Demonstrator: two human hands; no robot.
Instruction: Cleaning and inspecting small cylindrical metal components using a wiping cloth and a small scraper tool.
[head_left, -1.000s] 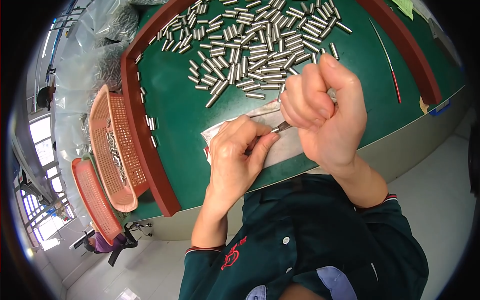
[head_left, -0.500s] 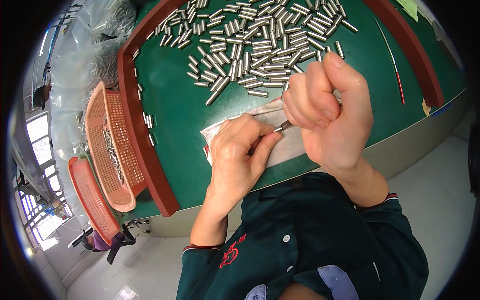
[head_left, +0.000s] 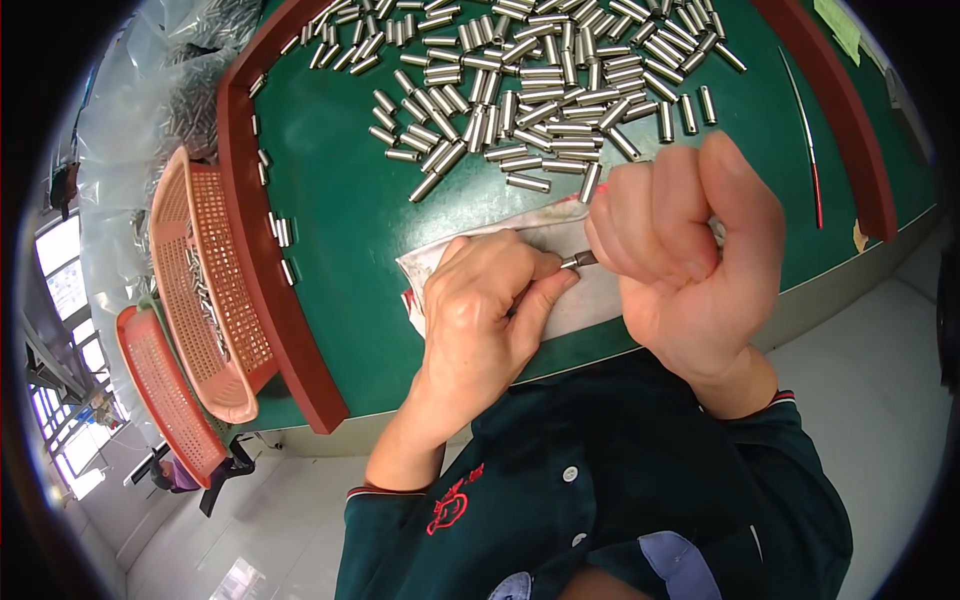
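Note:
My left hand (head_left: 485,305) rests over a whitish cloth (head_left: 595,308) near the table's front edge. Its thumb and index finger pinch a small shiny metal cylinder (head_left: 569,265), most of which is hidden. My right hand (head_left: 690,250) makes a fist around a tool whose handle I cannot see. Out of the fist's left side sticks the tool's dark metal tip (head_left: 586,258), lined up with the cylinder's end and seeming to touch it. Beyond the hands lies a loose heap of similar metal cylinders (head_left: 545,100).
Red-brown rails (head_left: 270,290) border the green tabletop (head_left: 340,240) on both sides. A thin tool with a red handle (head_left: 818,195) lies at the right. Pink plastic baskets (head_left: 230,280) and clear bags of metal parts (head_left: 195,110) stand left of the rail.
The whole view has shifted slightly. My right fist sits a little farther right of my left hand, the tool tip still at the cylinder. Both grips look the same.

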